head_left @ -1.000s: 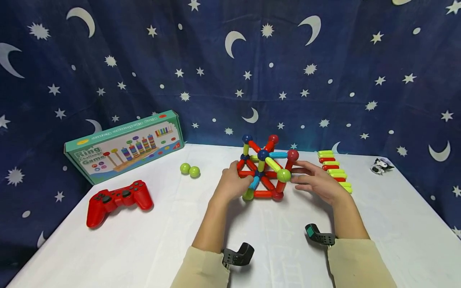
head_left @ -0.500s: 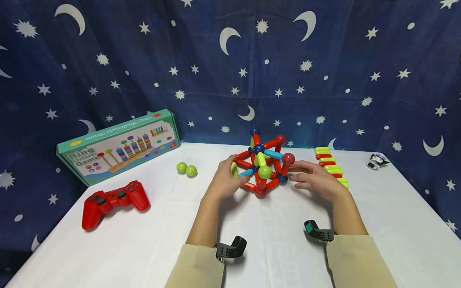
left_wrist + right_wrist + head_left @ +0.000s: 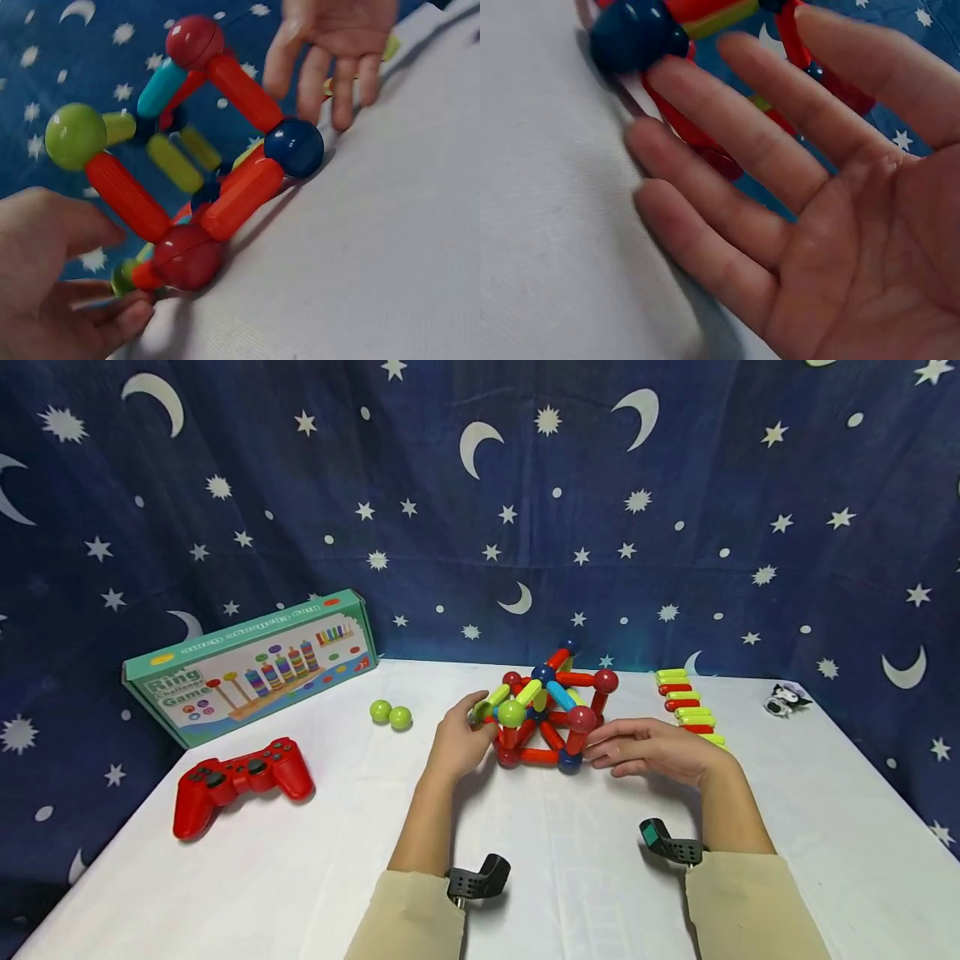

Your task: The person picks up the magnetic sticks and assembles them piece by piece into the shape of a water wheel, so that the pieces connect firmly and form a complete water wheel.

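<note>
A frame of magnetic sticks and balls (image 3: 540, 757), in red, yellow-green, light blue and dark blue, stands on the white table. At its left side, my left hand (image 3: 456, 742) holds a corner, fingers and thumb about a green ball (image 3: 124, 278). My right hand (image 3: 663, 752) is at the right side with fingers extended, the fingertips close to a lower dark blue ball (image 3: 569, 762); whether they touch it is hard to tell. In the right wrist view the palm shows with nothing in it. The structure's far side is partly hidden.
Two loose green balls (image 3: 391, 715) lie left of the structure. Red and yellow-green sticks (image 3: 684, 702) lie in a row at right, near a small black-and-white figure (image 3: 786, 700). A red game controller (image 3: 243, 785) and a Ring Challenge Game box (image 3: 251, 668) are at left.
The structure has turned between my hands, so different balls and sticks face me. My left hand has shifted slightly left, and the right hand has come down a little toward me.
</note>
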The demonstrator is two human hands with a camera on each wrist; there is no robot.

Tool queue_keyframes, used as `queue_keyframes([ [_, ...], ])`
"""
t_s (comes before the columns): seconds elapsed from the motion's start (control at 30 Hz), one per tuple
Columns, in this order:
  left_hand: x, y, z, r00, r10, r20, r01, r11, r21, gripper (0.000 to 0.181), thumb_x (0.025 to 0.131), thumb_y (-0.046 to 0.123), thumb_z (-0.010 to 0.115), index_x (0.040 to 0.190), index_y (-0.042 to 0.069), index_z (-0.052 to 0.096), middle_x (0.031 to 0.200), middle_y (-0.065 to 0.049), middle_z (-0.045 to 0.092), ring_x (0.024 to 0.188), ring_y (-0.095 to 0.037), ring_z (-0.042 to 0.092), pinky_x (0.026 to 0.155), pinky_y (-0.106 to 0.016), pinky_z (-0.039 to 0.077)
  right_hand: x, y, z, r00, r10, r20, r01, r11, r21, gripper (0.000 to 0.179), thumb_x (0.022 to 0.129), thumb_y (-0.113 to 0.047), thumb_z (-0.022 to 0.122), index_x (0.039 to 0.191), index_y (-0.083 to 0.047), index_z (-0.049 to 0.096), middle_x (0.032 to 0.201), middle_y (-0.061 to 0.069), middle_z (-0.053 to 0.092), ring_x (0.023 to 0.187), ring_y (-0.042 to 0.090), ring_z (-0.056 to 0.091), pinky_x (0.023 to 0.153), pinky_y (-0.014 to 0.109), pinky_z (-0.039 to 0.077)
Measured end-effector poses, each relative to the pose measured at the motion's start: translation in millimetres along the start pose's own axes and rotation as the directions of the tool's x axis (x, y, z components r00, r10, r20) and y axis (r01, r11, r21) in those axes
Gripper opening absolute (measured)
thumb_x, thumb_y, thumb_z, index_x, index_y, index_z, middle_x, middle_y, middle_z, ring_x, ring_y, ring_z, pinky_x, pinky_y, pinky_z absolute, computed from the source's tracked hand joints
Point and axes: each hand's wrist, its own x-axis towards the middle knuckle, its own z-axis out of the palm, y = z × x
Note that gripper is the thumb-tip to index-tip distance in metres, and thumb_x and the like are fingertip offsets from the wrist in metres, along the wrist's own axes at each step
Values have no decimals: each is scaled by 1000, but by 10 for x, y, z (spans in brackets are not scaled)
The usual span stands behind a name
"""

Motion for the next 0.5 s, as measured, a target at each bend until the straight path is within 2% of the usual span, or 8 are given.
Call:
queue_keyframes([
  [0.07, 14, -35, -4, 1000, -13, -6, 13, 998, -57, 58, 92, 10, 56, 150, 15, 54, 155, -17, 51, 129, -36, 61, 109, -53, 48, -8, -2, -5, 999, 10, -46, -11, 1000, -7, 43, 101, -25, 63, 135, 2, 60, 130, 15, 71, 117, 27, 71, 95, 35, 59],
  [0.13, 16, -26, -37, 997, -58, -42, 54, 994, -92, 56, 93, 10, 52, 149, 14, 55, 148, -17, 57, 128, -36, 62, 108, -52, 50, -2, 3, -9, 984, 27, -176, -31, 999, -21, 41, 103, -28, 61, 131, 3, 60, 125, 14, 73, 111, 25, 72, 92, 34, 60],
  [0.2, 7, 8, -93, 992, -120, -48, 114, 987, -113, 52, 94, 10, 50, 145, 10, 57, 130, -18, 66, 109, -32, 70, 96, -45, 57, 14, 15, -10, 946, 42, -323, -51, 999, -20, 43, 104, -30, 61, 133, 1, 58, 128, 15, 70, 110, 24, 71, 90, 32, 61],
  [0.23, -6, 31, -128, 988, -153, -29, 149, 982, -119, 50, 94, 10, 49, 144, 8, 58, 119, -17, 69, 99, -29, 72, 89, -41, 60, 26, 17, -6, 926, 48, -375, -60, 998, -20, 45, 103, -30, 62, 137, -1, 57, 133, 15, 66, 113, 25, 69, 89, 31, 61],
  [0.3, -34, 73, -195, 974, -216, 71, 225, 962, -157, 48, 97, 11, 48, 144, 4, 55, 104, -17, 69, 81, -25, 73, 75, -36, 63, 60, 22, 12, 909, 49, -415, -65, 998, -25, 55, 102, -29, 64, 149, -5, 48, 148, 18, 55, 122, 28, 64, 91, 29, 60],
  [0.33, -48, 89, -222, 960, -242, 141, 265, 948, -176, 48, 98, 12, 47, 145, 3, 53, 100, -18, 69, 75, -23, 72, 70, -34, 63, 76, 20, 24, 911, 44, -411, -60, 998, -26, 61, 102, -29, 65, 154, -6, 43, 155, 20, 48, 128, 31, 61, 92, 28, 59],
  [0.43, -79, 141, -278, 911, -280, 303, 350, 913, -209, 50, 103, 17, 45, 151, 3, 45, 107, -20, 68, 79, -23, 73, 70, -33, 64, 111, 7, 53, 924, 39, -379, -56, 998, -33, 72, 99, -27, 68, 160, -8, 34, 163, 21, 39, 135, 34, 57, 94, 28, 58],
  [0.5, -83, 162, -291, 892, -284, 352, 378, 896, -234, 51, 104, 17, 44, 153, 3, 42, 111, -22, 68, 81, -24, 72, 71, -31, 64, 113, 5, 59, 929, 37, -367, -50, 998, -24, 72, 100, -25, 67, 160, -6, 33, 161, 23, 41, 131, 32, 61, 95, 29, 58],
])
